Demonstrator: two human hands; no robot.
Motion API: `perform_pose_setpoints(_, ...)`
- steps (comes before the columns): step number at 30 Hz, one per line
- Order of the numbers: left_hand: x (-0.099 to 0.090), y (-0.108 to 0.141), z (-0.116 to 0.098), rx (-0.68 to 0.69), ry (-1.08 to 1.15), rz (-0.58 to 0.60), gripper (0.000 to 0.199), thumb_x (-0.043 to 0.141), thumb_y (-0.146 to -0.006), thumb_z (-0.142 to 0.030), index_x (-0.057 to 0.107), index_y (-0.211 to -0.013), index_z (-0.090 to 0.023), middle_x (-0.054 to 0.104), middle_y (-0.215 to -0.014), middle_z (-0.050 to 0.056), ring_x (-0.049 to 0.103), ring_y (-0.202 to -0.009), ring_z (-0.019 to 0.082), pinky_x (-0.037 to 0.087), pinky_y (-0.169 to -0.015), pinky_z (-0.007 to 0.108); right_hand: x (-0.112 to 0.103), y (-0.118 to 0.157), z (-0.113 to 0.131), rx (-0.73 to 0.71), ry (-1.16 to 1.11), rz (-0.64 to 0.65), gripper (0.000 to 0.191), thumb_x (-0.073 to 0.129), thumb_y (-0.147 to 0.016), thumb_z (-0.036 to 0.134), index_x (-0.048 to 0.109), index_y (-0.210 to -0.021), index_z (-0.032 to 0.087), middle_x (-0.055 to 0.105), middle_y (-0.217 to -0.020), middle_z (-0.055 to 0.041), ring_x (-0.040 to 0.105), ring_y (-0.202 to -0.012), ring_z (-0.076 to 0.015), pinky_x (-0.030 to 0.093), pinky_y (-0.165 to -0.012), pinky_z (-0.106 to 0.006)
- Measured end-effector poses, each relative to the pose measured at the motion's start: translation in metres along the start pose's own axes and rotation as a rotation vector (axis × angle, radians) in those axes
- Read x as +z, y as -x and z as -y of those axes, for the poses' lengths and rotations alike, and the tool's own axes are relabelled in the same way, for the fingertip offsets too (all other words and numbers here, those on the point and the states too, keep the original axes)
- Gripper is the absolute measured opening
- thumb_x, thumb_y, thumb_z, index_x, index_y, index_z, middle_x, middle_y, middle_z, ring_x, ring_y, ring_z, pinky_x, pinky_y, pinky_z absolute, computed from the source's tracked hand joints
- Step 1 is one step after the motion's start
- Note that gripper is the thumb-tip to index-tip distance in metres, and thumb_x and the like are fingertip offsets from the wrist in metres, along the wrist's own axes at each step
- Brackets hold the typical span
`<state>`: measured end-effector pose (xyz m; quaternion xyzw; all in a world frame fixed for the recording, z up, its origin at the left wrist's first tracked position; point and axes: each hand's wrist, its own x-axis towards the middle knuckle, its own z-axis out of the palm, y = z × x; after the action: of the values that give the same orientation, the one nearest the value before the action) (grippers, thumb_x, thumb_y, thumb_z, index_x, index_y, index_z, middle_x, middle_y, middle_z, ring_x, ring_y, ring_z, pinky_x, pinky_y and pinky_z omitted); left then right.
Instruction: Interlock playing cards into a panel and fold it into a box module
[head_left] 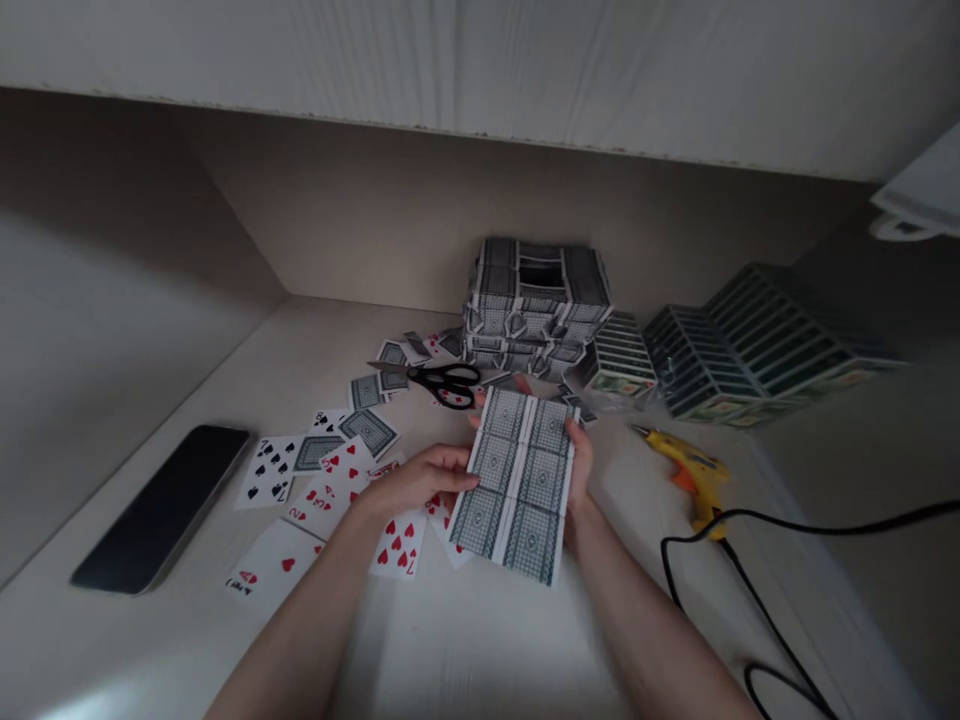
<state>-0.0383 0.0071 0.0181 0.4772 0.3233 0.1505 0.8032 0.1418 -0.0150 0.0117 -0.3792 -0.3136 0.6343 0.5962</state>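
Note:
A flat panel of joined playing cards [519, 480], patterned backs facing me, is held up above the table. My right hand [577, 460] grips its right edge, with the thumb on the front and the fingers behind. At the left edge my left hand [431, 475] is closed, its fingertips touching the panel. Loose playing cards [341, 480] are spread beneath and beside my left arm, some face up. Black-handled scissors [442, 380] lie just beyond the panel. Behind them stands a box-like structure built of cards [536, 300], with an opening in its top.
A black phone [165, 510] lies at the left. On the right is a yellow glue gun [690, 475] with its black cable [780, 520] trailing to the right. Several stacks of card boxes [765, 340] stand at the back right. An overhanging white board [450, 70] crosses the top.

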Motion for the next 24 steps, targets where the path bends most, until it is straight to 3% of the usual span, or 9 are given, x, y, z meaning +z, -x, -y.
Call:
perform_pose_setpoints(4,-0.001,-0.001,0.003,0.002,-0.040,0.015,0.021,0.071,-0.065,-0.035,0.063,-0.069,-0.017,0.059,-0.065,-0.001,0.050,-0.054,0.010,0.038,-0.050,0.021,0.002,0.001,0.001,0.044,-0.043,-0.016,0.066,0.023,-0.076,0.063,0.048,-0.126,0.028,0.068,-0.106,-0.0092,0.065,-0.090,-0.0315,0.044,-0.082,-0.054)
perform_pose_setpoints(8,-0.001,-0.002,0.004,0.009,-0.035,0.027,0.022,0.070,-0.068,-0.035,0.064,-0.078,-0.016,0.059,-0.069,-0.001,0.051,-0.059,0.010,0.039,-0.056,0.022,0.004,0.004,0.003,0.117,-0.267,0.043,0.058,0.041,-0.071,0.065,0.052,-0.120,0.035,0.067,-0.108,-0.0059,0.063,-0.097,-0.0299,0.045,-0.085,-0.052)
perform_pose_setpoints(12,-0.001,-0.003,0.003,0.076,0.031,-0.022,0.028,0.068,-0.072,-0.031,0.063,-0.097,-0.018,0.062,-0.090,0.002,0.056,-0.083,0.014,0.041,-0.072,0.024,0.003,0.004,0.005,0.107,-0.461,-0.002,0.059,0.048,-0.068,0.072,0.058,-0.109,0.030,0.068,-0.104,-0.0059,0.059,-0.105,-0.0303,0.044,-0.089,-0.052)
perform_pose_setpoints(16,-0.007,0.001,0.002,0.186,0.212,-0.100,0.046,0.066,-0.073,-0.039,0.055,-0.115,-0.024,0.060,-0.102,0.004,0.058,-0.084,0.015,0.044,-0.067,0.023,-0.005,-0.001,0.007,0.068,-0.507,-0.029,0.067,0.045,-0.063,0.081,0.064,-0.095,0.026,0.069,-0.099,-0.0066,0.055,-0.111,-0.0305,0.042,-0.091,-0.052)
perform_pose_setpoints(19,-0.011,0.006,0.000,0.284,0.320,0.073,0.080,0.073,-0.056,-0.055,0.045,-0.127,-0.030,0.061,-0.102,0.006,0.061,-0.081,0.021,0.047,-0.062,0.028,-0.012,-0.006,0.006,0.044,-0.483,-0.005,0.065,0.046,-0.059,0.082,0.066,-0.087,0.027,0.069,-0.097,-0.0058,0.053,-0.112,-0.0311,0.040,-0.092,-0.054)
perform_pose_setpoints(21,-0.009,0.006,0.000,0.298,0.246,0.114,0.096,0.082,-0.042,-0.047,0.044,-0.129,-0.031,0.062,-0.099,0.007,0.061,-0.084,0.024,0.048,-0.066,0.032,-0.015,-0.009,0.005,0.039,-0.450,0.003,0.064,0.046,-0.059,0.082,0.067,-0.084,0.027,0.069,-0.096,-0.0056,0.052,-0.113,-0.0316,0.039,-0.091,-0.055)
perform_pose_setpoints(22,-0.007,0.005,-0.001,0.300,0.165,0.063,0.094,0.085,-0.040,-0.038,0.048,-0.126,-0.031,0.063,-0.097,0.006,0.061,-0.084,0.024,0.048,-0.069,0.033,-0.016,-0.009,0.004,0.038,-0.430,0.007,0.064,0.046,-0.059,0.082,0.068,-0.082,0.027,0.069,-0.096,-0.0058,0.052,-0.114,-0.0320,0.039,-0.091,-0.056)
perform_pose_setpoints(24,-0.003,0.001,-0.001,0.330,-0.063,-0.247,0.055,0.079,-0.054,-0.028,0.065,-0.107,-0.026,0.063,-0.092,0.005,0.060,-0.078,0.018,0.046,-0.072,0.031,-0.016,-0.010,0.003,0.029,-0.387,0.021,0.065,0.046,-0.060,0.082,0.068,-0.083,0.026,0.069,-0.097,-0.0067,0.051,-0.114,-0.0327,0.039,-0.090,-0.057)
